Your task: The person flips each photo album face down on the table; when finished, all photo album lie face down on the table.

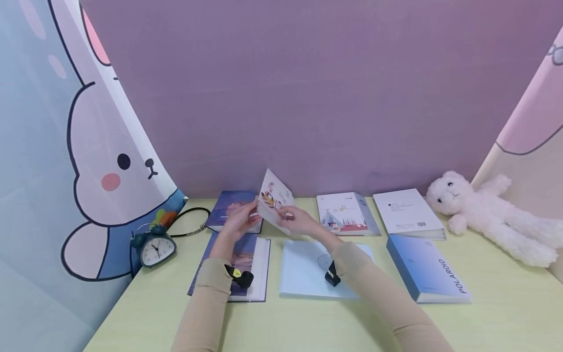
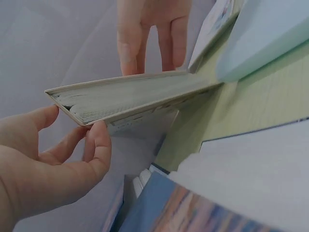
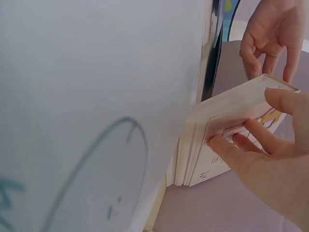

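Both hands hold a small white photo album (image 1: 269, 204) with a colourful illustrated cover, tilted up above the table's back part. My left hand (image 1: 239, 220) grips its spine end; in the left wrist view, the thumb and fingers of that left hand (image 2: 53, 169) pinch the spine's edges. At the other side, my right hand (image 1: 301, 221) holds the album by its edge. Thumb and fingers of the right hand (image 3: 275, 150) lie across the album (image 3: 227, 130) in the right wrist view. The page edges (image 2: 120, 99) face the left wrist camera, between nearly closed covers.
Two dark blue albums (image 1: 230, 203) (image 1: 259, 274) lie at left, a pale blue one (image 1: 303, 269) in the middle. Further right are an illustrated album (image 1: 340, 210), a white one (image 1: 406, 210) and a blue POLAROID album (image 1: 433, 269). An alarm clock (image 1: 157, 249), headband (image 1: 189, 234) and plush toy (image 1: 492, 215) flank them.
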The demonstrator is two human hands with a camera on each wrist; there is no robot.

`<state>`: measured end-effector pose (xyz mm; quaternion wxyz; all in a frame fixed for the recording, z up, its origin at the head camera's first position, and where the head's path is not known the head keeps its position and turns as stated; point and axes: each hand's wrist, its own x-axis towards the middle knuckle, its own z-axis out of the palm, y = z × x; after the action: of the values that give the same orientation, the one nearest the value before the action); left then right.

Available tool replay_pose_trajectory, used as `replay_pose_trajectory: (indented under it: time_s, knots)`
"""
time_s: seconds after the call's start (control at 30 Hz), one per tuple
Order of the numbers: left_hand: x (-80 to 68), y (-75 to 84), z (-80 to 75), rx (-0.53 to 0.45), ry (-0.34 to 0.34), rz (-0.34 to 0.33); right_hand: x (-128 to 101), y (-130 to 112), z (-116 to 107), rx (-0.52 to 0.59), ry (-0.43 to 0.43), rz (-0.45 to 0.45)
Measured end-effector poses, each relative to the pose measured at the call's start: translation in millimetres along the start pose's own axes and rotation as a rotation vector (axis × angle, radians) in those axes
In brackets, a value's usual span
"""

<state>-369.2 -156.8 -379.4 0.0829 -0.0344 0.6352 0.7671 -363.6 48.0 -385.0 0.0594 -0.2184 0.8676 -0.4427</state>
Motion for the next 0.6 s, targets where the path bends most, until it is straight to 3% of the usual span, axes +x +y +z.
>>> replay_pose_trajectory:
  time_s: [0.27,0.43,0.6]
  knots:
    - [-2.3,3.2,9.2,0.083,-0.053,0.033,3.0,-8.6,0.6,0.101,0.085,-0.080]
    - [-2.0,3.6,14.0,0.114,-0.088,0.068,1.2,-14.0,-1.2,0.194,0.177,-0.050]
    - [-2.2,3.7,18.3,0.135,-0.122,0.080,4.4,-17.5,-4.7,0.208,0.277,-0.056]
